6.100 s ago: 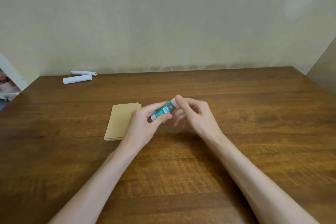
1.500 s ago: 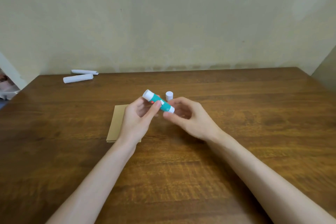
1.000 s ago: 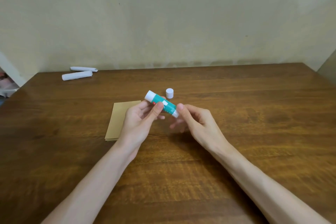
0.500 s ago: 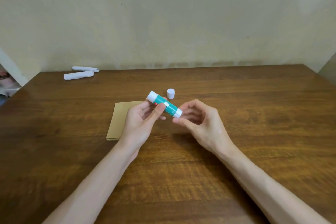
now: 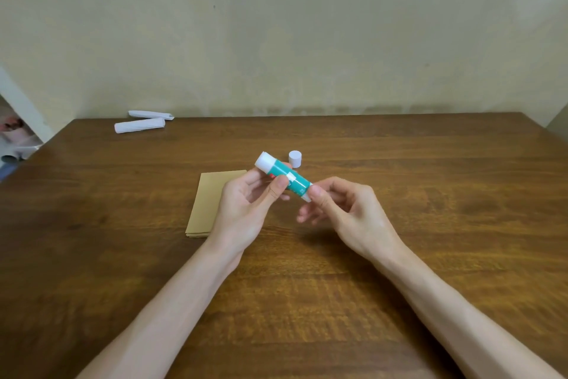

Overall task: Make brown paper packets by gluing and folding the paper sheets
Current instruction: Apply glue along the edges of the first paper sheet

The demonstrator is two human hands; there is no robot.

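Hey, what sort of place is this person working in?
Likely a room in a home, used for paper craft: a wooden table against a plain wall, with a stack of brown paper and a glue stick.

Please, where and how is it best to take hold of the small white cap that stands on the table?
Probably pinch the white cap across its round side wall, coming from above. It is a short cylinder standing on end on the table, and bare wood shows to its left and right.
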